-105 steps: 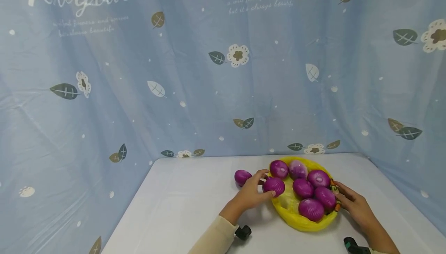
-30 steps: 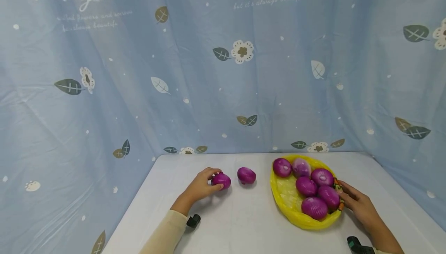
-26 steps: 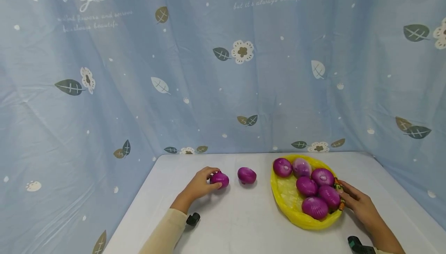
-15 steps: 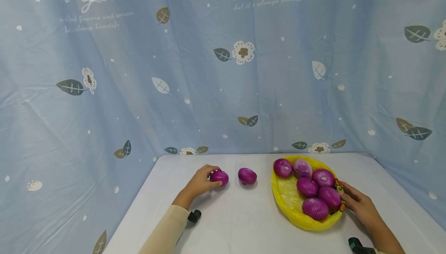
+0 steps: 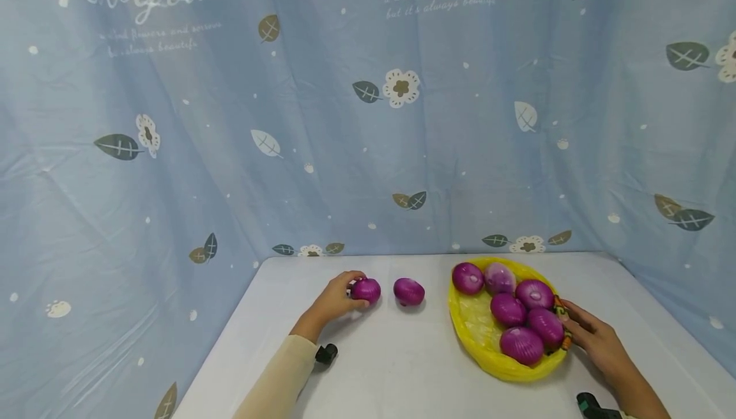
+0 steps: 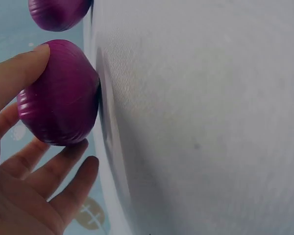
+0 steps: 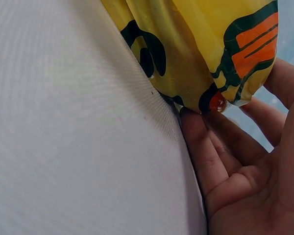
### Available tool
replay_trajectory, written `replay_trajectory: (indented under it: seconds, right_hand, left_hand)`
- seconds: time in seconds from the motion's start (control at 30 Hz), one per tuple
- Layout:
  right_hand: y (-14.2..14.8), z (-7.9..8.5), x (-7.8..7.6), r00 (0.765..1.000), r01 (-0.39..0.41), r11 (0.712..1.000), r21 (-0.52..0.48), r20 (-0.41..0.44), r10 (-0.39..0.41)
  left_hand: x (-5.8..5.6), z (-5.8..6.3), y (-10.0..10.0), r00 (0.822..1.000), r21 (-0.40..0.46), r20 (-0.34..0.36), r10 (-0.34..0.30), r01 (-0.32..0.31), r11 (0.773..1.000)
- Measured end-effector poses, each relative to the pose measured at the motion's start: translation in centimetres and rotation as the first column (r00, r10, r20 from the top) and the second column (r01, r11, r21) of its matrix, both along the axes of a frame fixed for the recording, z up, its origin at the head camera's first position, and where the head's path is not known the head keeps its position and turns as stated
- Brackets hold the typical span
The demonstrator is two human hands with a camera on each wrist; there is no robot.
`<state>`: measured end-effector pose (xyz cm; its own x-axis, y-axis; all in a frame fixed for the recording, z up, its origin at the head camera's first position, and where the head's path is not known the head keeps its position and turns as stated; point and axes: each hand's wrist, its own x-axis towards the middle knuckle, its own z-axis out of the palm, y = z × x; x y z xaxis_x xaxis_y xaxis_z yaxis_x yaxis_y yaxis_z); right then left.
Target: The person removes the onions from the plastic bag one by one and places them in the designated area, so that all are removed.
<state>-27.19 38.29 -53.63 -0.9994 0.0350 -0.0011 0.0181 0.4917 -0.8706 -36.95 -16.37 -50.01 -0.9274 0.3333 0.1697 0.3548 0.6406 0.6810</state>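
Observation:
My left hand point(image 5: 335, 299) holds a red onion point(image 5: 366, 290) on the white table, left of a second red onion point(image 5: 409, 292). In the left wrist view the thumb point(image 6: 27, 68) lies on one side of the held onion point(image 6: 61, 98), with fingers curled about the other side. My right hand point(image 5: 595, 342) grips the right side of a round, open yellow plastic bag point(image 5: 489, 360) holding several red onions point(image 5: 521, 345). In the right wrist view, fingertips meet the lower edge of the printed bag point(image 7: 186, 54); the index finger is partly hidden behind it.
The white table point(image 5: 397, 368) ends at a blue patterned curtain point(image 5: 322, 182) at the back and sides. A black wrist camera point(image 5: 326, 354) sits under the left wrist, another black device point(image 5: 592, 404) by the right.
My left hand has carried an onion from the bag's left side leftward, past the loose onion, onto the table. Over the last half second it shifts slightly right. My right hand stays at the bag.

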Motion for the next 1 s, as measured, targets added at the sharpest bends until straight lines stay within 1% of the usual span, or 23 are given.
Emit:
replay_trajectory:
  seconds: [0.17, 0.37, 0.5, 0.6, 0.77, 0.9, 1.0]
  right_hand:
    - [0.15, 0.01, -0.03, 1.0, 0.003, 1.0, 0.007, 0.017, -0.003]
    - [0.12, 0.09, -0.07, 0.999, 0.004, 1.0, -0.006, 0.035, -0.004]
    - [0.05, 0.2, -0.08, 0.999, -0.002, 1.0, -0.012, 0.041, 0.002]
    - [0.02, 0.19, 0.0, 1.0, -0.002, 1.0, -0.002, 0.028, 0.002]
    - [-0.02, 0.22, 0.04, 1.0, 0.005, 1.0, 0.009, 0.011, -0.005]
    - [-0.04, 0.2, 0.02, 1.0, 0.007, 1.0, 0.012, 0.012, -0.007]
    - [-0.06, 0.11, -0.01, 1.0, 0.009, 1.0, 0.011, 0.015, -0.009]
  left_hand:
    - [-0.11, -0.23, 0.25, 0.999, -0.033, 0.023, 0.022, -0.021, 0.999]
    - [0.09, -0.12, 0.34, 0.999, -0.046, 0.03, 0.017, -0.015, 0.999]
    - [0.23, -0.03, 0.29, 0.998, -0.064, 0.035, 0.043, -0.041, 0.997]
    - [0.21, -0.06, 0.24, 0.998, -0.059, 0.044, 0.052, -0.049, 0.997]
    - [0.11, 0.0, 0.25, 0.999, -0.042, 0.046, 0.028, -0.026, 0.999]
    - [-0.01, -0.14, 0.2, 0.999, -0.049, 0.045, 0.01, -0.008, 0.999]
    - [-0.01, -0.18, 0.17, 0.999, -0.066, 0.046, 0.012, -0.009, 0.998]
